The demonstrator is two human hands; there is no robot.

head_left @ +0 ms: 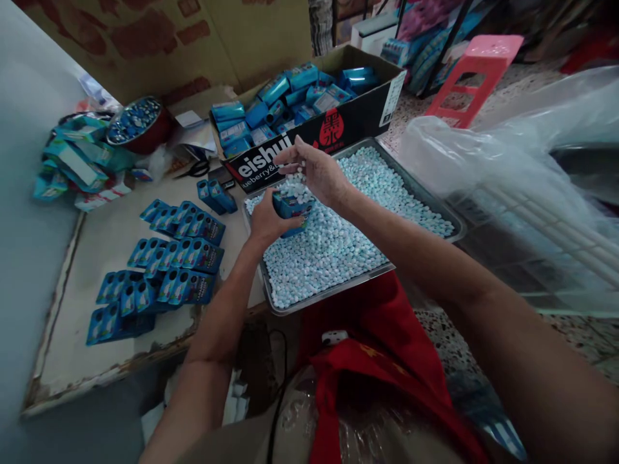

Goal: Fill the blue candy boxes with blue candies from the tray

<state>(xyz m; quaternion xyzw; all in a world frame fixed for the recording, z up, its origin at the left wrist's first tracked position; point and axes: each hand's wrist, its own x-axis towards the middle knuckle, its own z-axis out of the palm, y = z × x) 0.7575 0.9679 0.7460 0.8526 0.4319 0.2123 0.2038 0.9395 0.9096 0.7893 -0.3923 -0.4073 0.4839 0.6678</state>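
My left hand point(271, 219) is closed around a small blue box point(291, 207), held upright over a metal tray point(333, 287). White candies lie heaped at the box's top. Just above, my right hand point(312, 171) is cupped and tilted, its fingers partly stretched; a few small candies show at its palm and between it and the box. Pale blue and white pellet candies point(329, 251) cover the tray's bottom. Left of the tray, rows of small blue boxes point(169, 251) stand on the table, with dark round holes showing on them.
Behind the tray, a black carton point(309, 132) holds many blue packets. At the back left are a red bowl point(164, 125) of small wrapped pieces, flattened cartons point(80, 158) and scissors point(197, 169). On the right are clear plastic sheeting point(449, 154) and a red stool point(476, 77).
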